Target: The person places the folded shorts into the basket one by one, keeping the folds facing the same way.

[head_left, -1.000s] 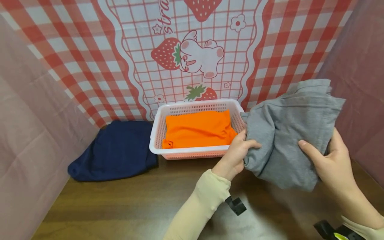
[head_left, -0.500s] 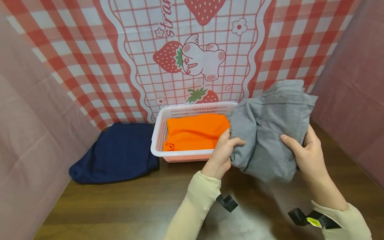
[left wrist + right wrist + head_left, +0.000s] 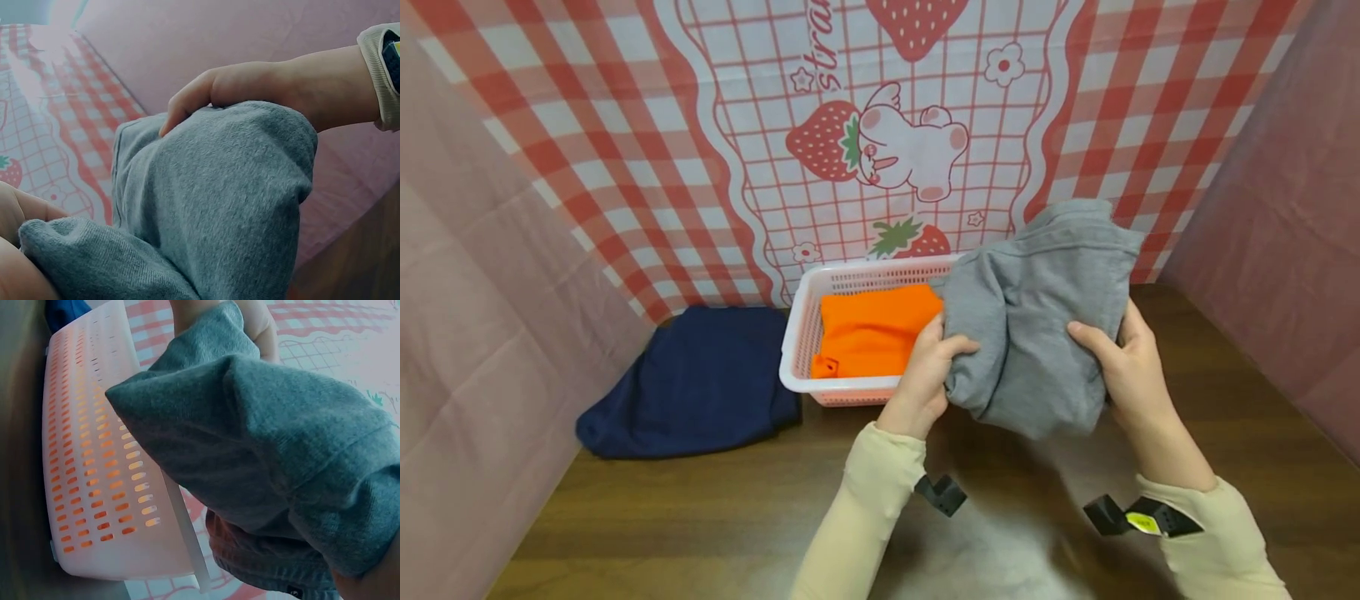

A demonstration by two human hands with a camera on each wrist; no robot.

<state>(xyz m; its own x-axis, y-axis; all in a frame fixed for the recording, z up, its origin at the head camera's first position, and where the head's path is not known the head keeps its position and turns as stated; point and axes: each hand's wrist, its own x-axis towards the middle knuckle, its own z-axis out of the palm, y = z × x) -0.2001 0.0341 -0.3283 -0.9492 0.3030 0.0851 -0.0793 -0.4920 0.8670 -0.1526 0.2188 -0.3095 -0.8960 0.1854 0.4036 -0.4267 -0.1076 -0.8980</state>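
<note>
A folded grey garment [image 3: 1037, 325] is held up off the table between both hands, over the right end of the basket in the head view. My left hand [image 3: 925, 371] grips its left edge, thumb on the near face. On the opposite edge, my right hand [image 3: 1123, 358] pinches the cloth, thumb in front and fingers behind. Below and behind the garment stands a white and pink plastic basket [image 3: 842, 385], its right part hidden by the cloth. Inside it lies a folded orange garment [image 3: 872, 329]. The right wrist view shows the grey cloth [image 3: 269, 437] beside the slotted basket wall [image 3: 94, 456].
A folded navy garment [image 3: 692, 383] lies on the brown wooden table [image 3: 700, 517], left of the basket. Behind the basket hangs a red checked cloth [image 3: 617, 142] with strawberry prints. Pink cloth walls [image 3: 1270, 225] close in both sides.
Both hands have carried the grey garment to the left, from right of the basket to over its right end. The orange and navy garments stay where they were.
</note>
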